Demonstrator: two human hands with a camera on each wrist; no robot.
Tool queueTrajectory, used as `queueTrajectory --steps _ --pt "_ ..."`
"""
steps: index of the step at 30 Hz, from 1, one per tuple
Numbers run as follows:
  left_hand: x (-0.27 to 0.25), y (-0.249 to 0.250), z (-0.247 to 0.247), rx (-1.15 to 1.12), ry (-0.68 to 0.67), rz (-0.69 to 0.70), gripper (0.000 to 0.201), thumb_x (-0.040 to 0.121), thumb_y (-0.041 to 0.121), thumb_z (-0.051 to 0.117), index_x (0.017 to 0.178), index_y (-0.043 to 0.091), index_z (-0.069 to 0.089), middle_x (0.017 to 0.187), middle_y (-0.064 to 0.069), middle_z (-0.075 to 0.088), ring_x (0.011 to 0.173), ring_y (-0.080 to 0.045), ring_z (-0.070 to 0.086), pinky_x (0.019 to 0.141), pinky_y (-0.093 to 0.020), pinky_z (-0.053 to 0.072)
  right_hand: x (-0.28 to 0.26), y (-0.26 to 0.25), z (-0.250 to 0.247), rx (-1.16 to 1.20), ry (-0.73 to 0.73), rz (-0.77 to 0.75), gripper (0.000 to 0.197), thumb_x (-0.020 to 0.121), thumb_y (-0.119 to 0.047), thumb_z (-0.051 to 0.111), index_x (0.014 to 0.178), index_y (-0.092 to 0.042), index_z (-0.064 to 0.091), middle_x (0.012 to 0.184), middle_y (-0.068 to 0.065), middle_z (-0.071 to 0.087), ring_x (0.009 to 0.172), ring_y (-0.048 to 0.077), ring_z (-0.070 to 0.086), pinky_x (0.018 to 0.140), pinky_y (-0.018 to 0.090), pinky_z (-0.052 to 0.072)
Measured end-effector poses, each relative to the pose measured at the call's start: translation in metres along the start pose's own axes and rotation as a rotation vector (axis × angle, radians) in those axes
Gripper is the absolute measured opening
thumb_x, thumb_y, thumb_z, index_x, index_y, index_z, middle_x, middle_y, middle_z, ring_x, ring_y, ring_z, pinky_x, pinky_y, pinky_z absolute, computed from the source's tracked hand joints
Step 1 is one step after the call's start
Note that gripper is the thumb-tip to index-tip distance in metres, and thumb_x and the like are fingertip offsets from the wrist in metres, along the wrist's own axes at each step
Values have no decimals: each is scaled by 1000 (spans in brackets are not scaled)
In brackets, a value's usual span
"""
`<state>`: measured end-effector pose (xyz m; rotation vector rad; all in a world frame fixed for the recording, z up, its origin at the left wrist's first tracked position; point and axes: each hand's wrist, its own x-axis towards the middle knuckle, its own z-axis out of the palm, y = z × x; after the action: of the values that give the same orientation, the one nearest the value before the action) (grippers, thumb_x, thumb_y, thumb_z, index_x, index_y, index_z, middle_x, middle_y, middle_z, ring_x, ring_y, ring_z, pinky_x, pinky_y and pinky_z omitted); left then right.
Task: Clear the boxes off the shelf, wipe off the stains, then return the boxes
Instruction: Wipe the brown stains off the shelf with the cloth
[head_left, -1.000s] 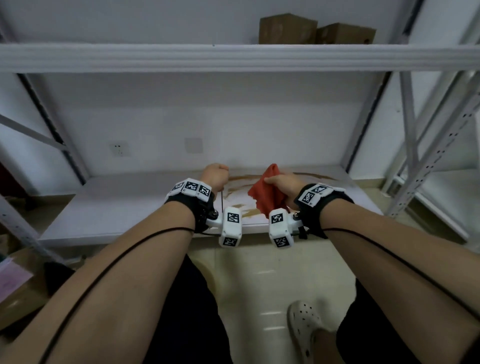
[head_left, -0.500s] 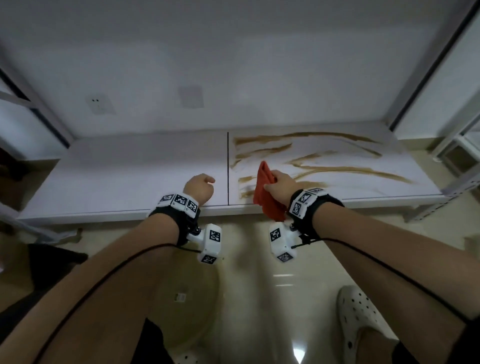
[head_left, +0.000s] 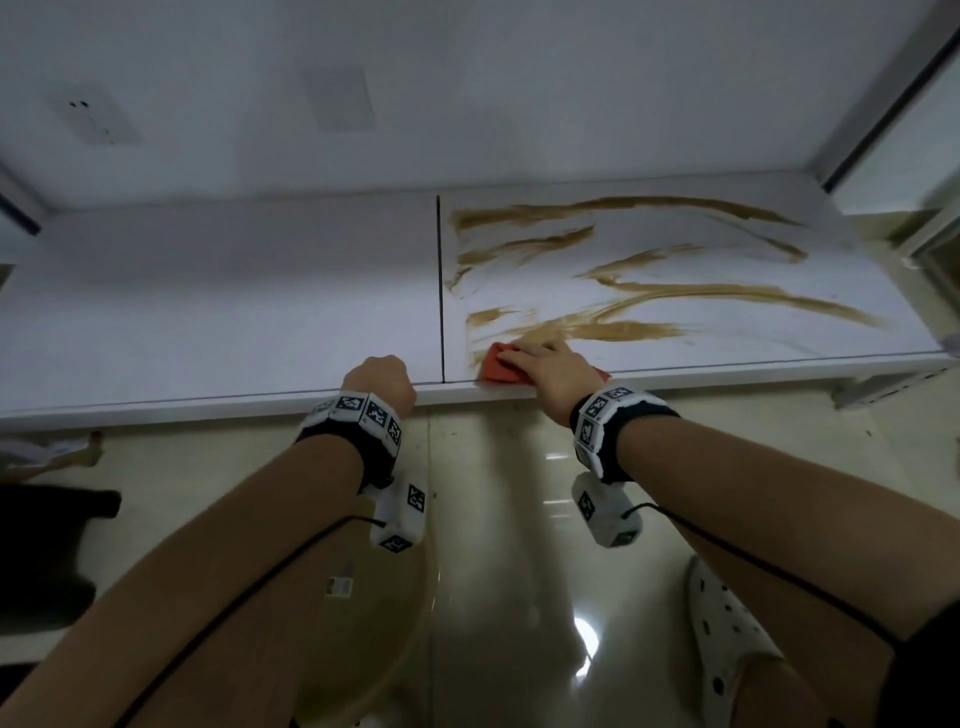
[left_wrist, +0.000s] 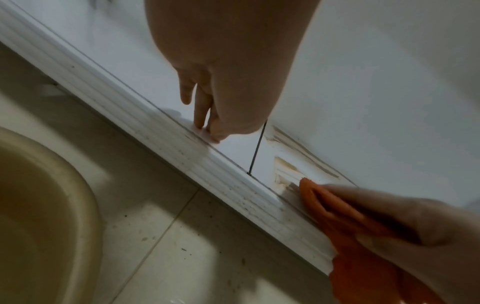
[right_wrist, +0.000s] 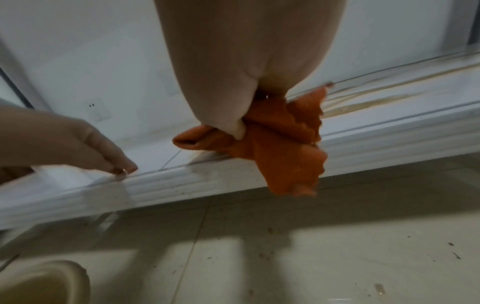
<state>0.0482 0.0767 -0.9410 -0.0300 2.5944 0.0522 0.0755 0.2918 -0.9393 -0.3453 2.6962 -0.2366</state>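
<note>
The white lower shelf (head_left: 208, 312) carries long brown stains (head_left: 675, 291) across its right half. My right hand (head_left: 550, 369) grips an orange cloth (head_left: 498, 370) and presses it on the stained panel at the front edge, just right of the panel seam. In the right wrist view the thumb is curled round the bunched cloth (right_wrist: 280, 144), and a corner hangs over the shelf lip. My left hand (head_left: 382, 376) holds nothing; its fingertips (left_wrist: 205, 125) touch the shelf's front edge just left of the seam. No boxes are in view.
A beige basin (head_left: 374, 623) sits on the tiled floor below my left forearm. A white perforated shoe (head_left: 727, 639) is at the lower right. A wall socket (head_left: 98, 117) is behind the shelf, and a dark upright post (head_left: 883, 104) stands at the right end.
The view has dropped from the upper shelf and closed in on the lower one. My right hand brought the cloth down from upright to pressed on the shelf. The left hand stayed at the front edge.
</note>
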Motion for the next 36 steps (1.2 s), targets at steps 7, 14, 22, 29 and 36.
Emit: queueTrajectory --steps 7,14,22,29,36 --pt "3 0 6 -36 81 -20 18 87 8 47 91 2 64 105 -13 65 93 -27 62 79 -31 49 9 -13 21 -221 -20 -80 71 88 0 43 150 -22 18 160 4 6 147 23 3 120 40 9" --pt "0 12 -3 -59 101 -59 14 89 13 49 76 9 52 99 -10 65 95 -26 63 78 -29 49 46 -54 15 -283 -97 -235 75 88 0 49 150 -27 18 160 3 2 147 23 3 120 40 10" --pt "-5 10 -3 -120 42 -62 29 85 7 49 58 10 41 62 -2 44 69 -21 51 67 -26 43 35 -3 -5 -194 -98 13 77 88 -1 51 150 -29 14 160 0 1 147 22 4 120 42 7" --pt "-5 11 -6 -95 53 -103 26 85 10 47 60 14 42 77 -2 52 75 -21 50 98 -35 42 -4 -1 11 -197 -18 25 70 90 -1 41 151 -21 14 160 6 5 147 24 3 120 37 7" --pt "-7 10 -5 -132 80 -98 28 89 16 48 62 15 41 92 -6 60 88 -25 57 100 -39 41 48 -58 9 -205 -108 -135 68 92 -4 43 151 -22 14 160 6 0 147 24 2 120 40 10"
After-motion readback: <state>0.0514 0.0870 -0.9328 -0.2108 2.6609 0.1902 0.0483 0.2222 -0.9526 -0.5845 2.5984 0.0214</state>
